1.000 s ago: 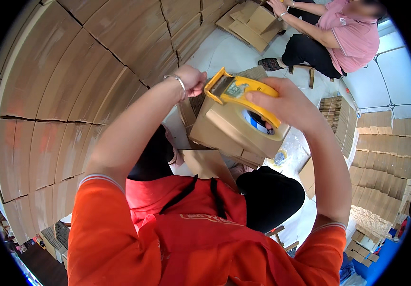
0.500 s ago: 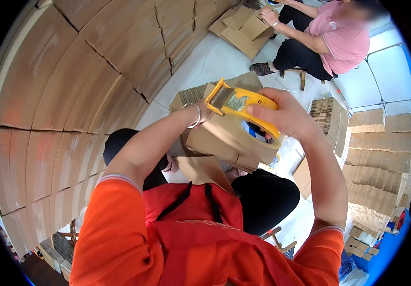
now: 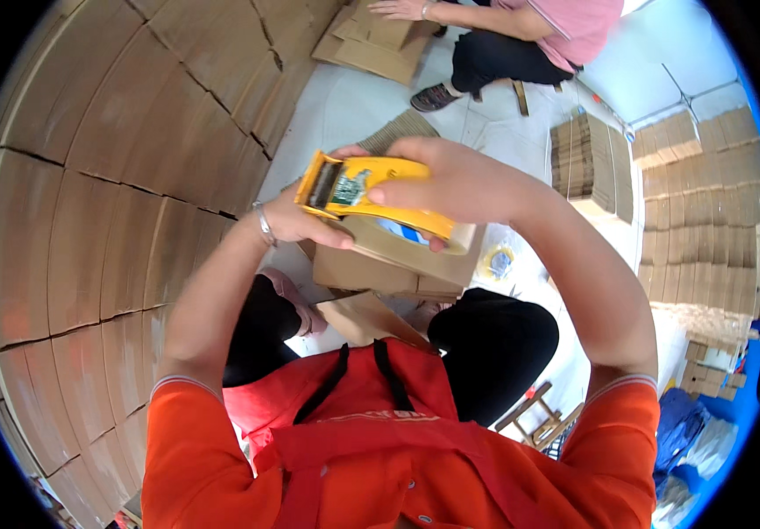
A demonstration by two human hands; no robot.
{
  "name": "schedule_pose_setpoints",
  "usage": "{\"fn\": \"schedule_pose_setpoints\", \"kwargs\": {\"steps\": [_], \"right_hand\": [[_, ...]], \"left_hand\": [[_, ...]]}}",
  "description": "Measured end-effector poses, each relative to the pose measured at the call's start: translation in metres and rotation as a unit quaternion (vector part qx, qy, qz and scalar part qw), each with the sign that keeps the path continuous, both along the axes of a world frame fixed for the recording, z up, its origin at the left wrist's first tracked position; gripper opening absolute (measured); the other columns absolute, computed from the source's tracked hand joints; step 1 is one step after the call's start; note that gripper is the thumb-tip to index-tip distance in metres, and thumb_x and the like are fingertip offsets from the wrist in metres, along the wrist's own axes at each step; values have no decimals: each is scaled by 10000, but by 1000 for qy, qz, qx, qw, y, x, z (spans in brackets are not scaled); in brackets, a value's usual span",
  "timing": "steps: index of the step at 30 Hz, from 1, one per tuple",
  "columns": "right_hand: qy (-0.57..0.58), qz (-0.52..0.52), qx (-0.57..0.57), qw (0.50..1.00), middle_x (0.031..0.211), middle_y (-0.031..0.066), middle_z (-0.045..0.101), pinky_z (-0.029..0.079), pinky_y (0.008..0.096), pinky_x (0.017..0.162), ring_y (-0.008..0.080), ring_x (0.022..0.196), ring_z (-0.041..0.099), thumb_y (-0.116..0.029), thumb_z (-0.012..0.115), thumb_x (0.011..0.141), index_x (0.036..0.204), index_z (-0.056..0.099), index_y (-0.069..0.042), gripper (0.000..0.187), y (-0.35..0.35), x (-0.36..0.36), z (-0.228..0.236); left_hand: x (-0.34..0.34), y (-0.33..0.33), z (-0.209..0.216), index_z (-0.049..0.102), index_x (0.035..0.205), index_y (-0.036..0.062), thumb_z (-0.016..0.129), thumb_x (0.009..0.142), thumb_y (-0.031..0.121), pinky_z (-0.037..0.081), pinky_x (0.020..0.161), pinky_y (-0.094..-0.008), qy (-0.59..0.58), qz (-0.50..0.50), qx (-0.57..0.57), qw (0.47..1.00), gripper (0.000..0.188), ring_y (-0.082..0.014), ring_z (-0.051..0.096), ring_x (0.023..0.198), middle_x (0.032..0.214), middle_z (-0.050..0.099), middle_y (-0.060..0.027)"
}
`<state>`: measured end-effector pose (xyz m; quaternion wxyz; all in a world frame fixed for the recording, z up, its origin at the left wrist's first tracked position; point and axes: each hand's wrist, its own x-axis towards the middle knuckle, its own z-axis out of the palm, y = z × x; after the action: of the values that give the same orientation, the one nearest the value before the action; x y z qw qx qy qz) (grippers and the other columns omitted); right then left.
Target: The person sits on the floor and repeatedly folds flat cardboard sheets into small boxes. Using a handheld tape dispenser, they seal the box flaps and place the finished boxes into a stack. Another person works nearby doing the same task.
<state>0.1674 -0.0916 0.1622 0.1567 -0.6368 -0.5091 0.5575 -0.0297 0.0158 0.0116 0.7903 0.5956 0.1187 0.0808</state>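
A yellow hand-held tape dispenser (image 3: 351, 187) lies tilted across the top of a cardboard box (image 3: 415, 257) in front of me. My right hand (image 3: 450, 181) is closed round the dispenser, its thumb along the upper side. At the box's left end, my left hand (image 3: 296, 219) grips it, thumb on the near side and fingertips showing beyond the dispenser's front. Part of the left fingers is hidden behind the dispenser. Beneath the box are more brown cardboard pieces (image 3: 358, 272), and a loose cardboard panel (image 3: 371, 317) leans between my knees.
Tall stacks of flattened cardboard (image 3: 133, 176) wall off the left side. More cardboard bundles (image 3: 591, 163) and piles (image 3: 702, 238) stand at right. A clear tape roll (image 3: 497, 262) lies on the floor. Farther off, a seated person in pink (image 3: 547, 26) handles cardboard (image 3: 380, 40).
The tape dispenser and my right hand have moved left and slightly up in view. My left hand now spreads round the box end, its thumb showing. The whole view has shifted.
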Motion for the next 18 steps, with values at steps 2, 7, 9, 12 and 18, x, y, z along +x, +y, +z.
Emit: {"fn": "schedule_pose_setpoints", "kwargs": {"steps": [2,7,9,12,18], "right_hand": [[-27,18,10,999,846,93,624,511,263,523,135,591,627,-443,698,873,1127,581,-13,513,-6,10,-9],[-47,49,104,992,976,109,625,536,322,784,161,934,623,-431,730,834,1204,586,-47,553,-70,83,-17],[6,-50,-42,998,994,99,634,536,315,795,171,936,623,-412,770,783,1209,592,-43,591,-116,116,2],[-62,-111,-43,991,999,135,653,566,291,600,175,862,667,-405,760,792,1227,589,-49,588,-195,171,-25],[-59,-143,-88,984,1000,128,651,559,262,597,172,785,666,-281,760,797,1223,585,-22,528,-193,162,-75]], "left_hand": [[2,-1,-1,255,1488,101,910,529,79,296,1141,-319,24,-7,0,1000,1162,-183,415,1319,1391,460,-64],[3,5,-2,275,1469,125,926,459,309,247,1145,-377,60,12,147,987,1216,-218,394,1332,1369,435,-47],[0,4,-1,270,1473,131,914,442,372,228,1150,-393,80,22,163,983,1239,-229,395,1332,1367,435,-47],[7,2,3,252,1478,133,906,439,355,230,1148,-400,91,7,173,981,1248,-243,387,1339,1379,417,-52],[11,2,46,229,1487,135,908,468,303,208,1186,-451,247,-55,325,911,1236,-292,314,1419,1464,369,-120]]}}
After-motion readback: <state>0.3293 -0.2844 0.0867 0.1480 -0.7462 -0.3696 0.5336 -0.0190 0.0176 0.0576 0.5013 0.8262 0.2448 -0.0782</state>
